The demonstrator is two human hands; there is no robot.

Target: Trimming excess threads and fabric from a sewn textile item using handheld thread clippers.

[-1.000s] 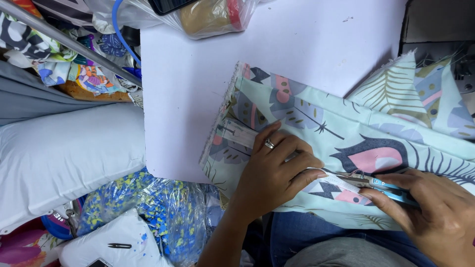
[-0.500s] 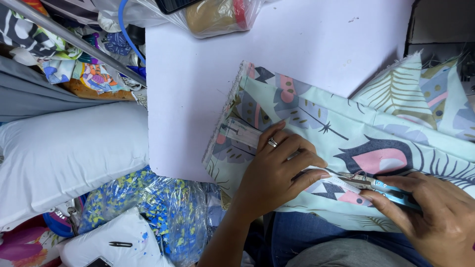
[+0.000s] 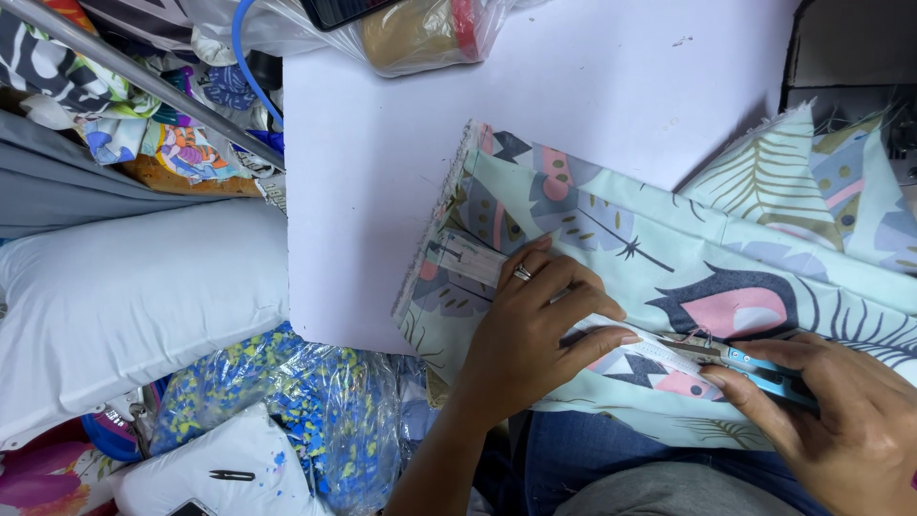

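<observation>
A pale mint fabric (image 3: 669, 258) printed with leaves and pink-and-navy shapes lies folded over the edge of a white table (image 3: 401, 172). My left hand (image 3: 535, 330), a ring on one finger, presses flat on the cloth and on a white strip or tape (image 3: 478, 263) that runs along the fold. My right hand (image 3: 841, 420) grips a small blue-handled cutting tool (image 3: 755, 368), its tip at the strip near my left fingertips.
A white pillow (image 3: 134, 306) lies at the left. Blue-and-yellow fabric in clear plastic (image 3: 287, 411) sits below the table. A plastic bag with a tan roll (image 3: 420, 33) rests at the table's far edge. A metal bar (image 3: 143, 81) crosses colourful fabric piles.
The view has drifted slightly. Both hands stay on the fabric in nearly the same pose, the tool still at the strip.
</observation>
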